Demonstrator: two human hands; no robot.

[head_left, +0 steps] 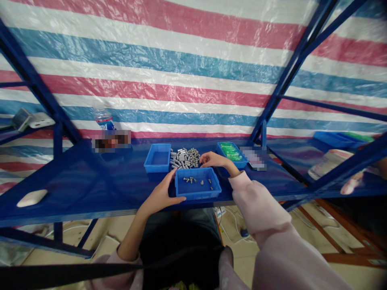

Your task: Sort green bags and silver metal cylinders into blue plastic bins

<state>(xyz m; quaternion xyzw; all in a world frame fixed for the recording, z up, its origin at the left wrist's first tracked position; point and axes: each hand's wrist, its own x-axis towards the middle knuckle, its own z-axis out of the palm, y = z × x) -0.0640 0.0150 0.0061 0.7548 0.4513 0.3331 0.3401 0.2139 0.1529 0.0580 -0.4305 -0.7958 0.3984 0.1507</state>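
My left hand grips the left end of a shallow blue plastic bin, with the thumb along its front wall and the fingers toward its back corner. Several small metal bolts lie scattered on that bin's floor. Just behind it is a heap of metal bolts and cylindrical parts on the blue table. My right hand is at the heap's right edge with its fingers bent together; whatever is between the fingertips is too small to make out.
A second blue bin stands left of the heap. To the right, another bin holds green plastic packets. A bottle stands at the back left, a white mouse-shaped object at the front left. Blue metal posts frame the table; another person's hand is far right.
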